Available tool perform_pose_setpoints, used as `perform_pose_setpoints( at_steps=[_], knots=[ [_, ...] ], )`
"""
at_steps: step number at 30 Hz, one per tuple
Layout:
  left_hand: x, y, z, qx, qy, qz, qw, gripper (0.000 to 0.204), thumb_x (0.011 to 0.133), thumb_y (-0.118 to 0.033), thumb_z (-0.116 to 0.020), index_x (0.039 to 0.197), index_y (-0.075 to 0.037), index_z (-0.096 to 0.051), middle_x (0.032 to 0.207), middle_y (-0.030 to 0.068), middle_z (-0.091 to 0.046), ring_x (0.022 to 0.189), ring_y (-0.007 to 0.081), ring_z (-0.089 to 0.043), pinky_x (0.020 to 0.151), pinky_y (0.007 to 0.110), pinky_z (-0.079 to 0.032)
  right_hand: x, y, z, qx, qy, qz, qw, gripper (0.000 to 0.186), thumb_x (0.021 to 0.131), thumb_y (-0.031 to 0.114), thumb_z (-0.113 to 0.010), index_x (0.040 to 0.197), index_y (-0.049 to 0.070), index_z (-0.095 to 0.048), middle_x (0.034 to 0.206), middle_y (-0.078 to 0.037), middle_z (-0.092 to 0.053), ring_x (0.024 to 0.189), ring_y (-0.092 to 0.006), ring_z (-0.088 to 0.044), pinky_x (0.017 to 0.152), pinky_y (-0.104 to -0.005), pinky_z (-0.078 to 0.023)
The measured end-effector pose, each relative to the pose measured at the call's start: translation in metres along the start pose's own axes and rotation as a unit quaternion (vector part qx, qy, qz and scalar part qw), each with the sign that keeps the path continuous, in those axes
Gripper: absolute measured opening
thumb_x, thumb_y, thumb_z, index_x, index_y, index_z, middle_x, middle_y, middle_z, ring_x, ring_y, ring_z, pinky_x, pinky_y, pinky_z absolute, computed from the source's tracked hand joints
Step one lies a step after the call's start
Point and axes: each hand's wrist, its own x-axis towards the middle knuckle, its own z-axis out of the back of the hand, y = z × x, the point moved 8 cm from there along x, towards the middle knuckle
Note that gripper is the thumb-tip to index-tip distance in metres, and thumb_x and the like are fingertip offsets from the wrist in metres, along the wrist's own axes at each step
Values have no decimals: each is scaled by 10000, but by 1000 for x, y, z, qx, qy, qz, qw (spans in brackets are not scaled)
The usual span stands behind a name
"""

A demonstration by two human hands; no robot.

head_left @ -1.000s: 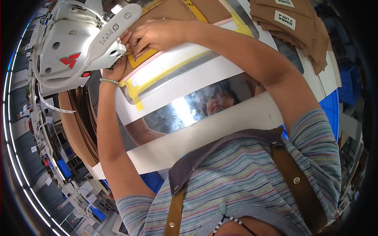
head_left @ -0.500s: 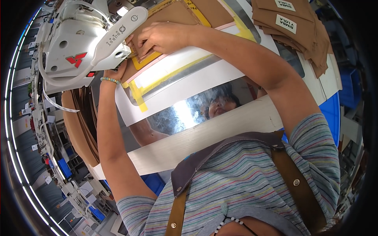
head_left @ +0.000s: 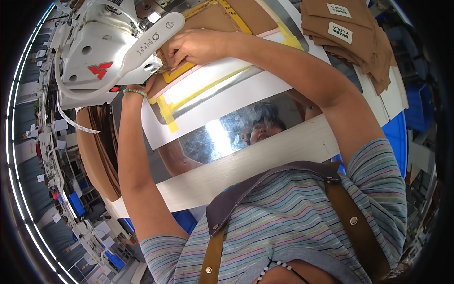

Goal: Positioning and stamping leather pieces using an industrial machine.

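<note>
A white sewing machine head (head_left: pixel 101 54) with a long rounded arm stands at the upper left over a yellow-edged template (head_left: pixel 182 72). Brown flat pieces (head_left: pixel 213 20) lie within the template. My right hand (head_left: pixel 198 46) rests on it just right of the machine, fingers bent and slightly apart, their tips down on the brown material near the needle area. Close to the machine's lower front is my left hand (head_left: pixel 142 87), with a beaded bracelet at the wrist. Its fingers are mostly hidden behind the machine head.
Brown pouches (head_left: pixel 347 40) with pale labels are piled at the upper right. More brown pieces (head_left: pixel 97 151) stand at the left, below the machine. A white sheet (head_left: pixel 189 120) and a shiny metal plate (head_left: pixel 222 137) lie before me. Blue bins (head_left: pixel 396 139) show beyond the table edge (head_left: pixel 236 169).
The view has shifted slightly, so the machine appears a little farther right. Both hands keep nearly the same places by the machine and template.
</note>
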Motion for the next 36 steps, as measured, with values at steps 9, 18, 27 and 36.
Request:
perform_pose_setpoints(
  at_steps=[9,18,27,36],
  knots=[
    [-10,8,-8,-13,-10,21,1000,410,956,-318,-697,1317,-125,-690,1337,110,-708,1281,299,-630,1118,438,-480,15,-14,-8,-53,42,-75,995,344,930,70,-591,1186,148,-808,1330,-33,-703,1299,-262,-611,1086,-451,-499],
    [-55,4,19,-254,-96,138,953,347,963,-219,-701,1238,-8,-720,1170,187,-756,1104,396,-703,965,480,-551,35,-37,-19,-144,76,-101,981,452,947,98,-546,1370,145,-700,1404,-54,-679,1355,-286,-563,1136,-491,-458],
    [-75,-57,69,-128,-27,140,982,439,1065,-299,-648,1366,19,-675,1328,294,-638,1225,448,-628,1045,465,-490,24,-26,-15,-47,79,-97,991,428,934,53,-558,1315,147,-728,1383,-68,-687,1342,-302,-566,1145,-452,-463],
    [-88,-97,89,-142,-19,94,985,438,1033,-197,-662,1451,-70,-637,1321,255,-604,1225,426,-566,1069,482,-444,10,-4,-13,-10,86,-59,994,379,911,26,-598,1252,95,-746,1345,-47,-707,1285,-296,-587,1134,-430,-479]
  ],
)
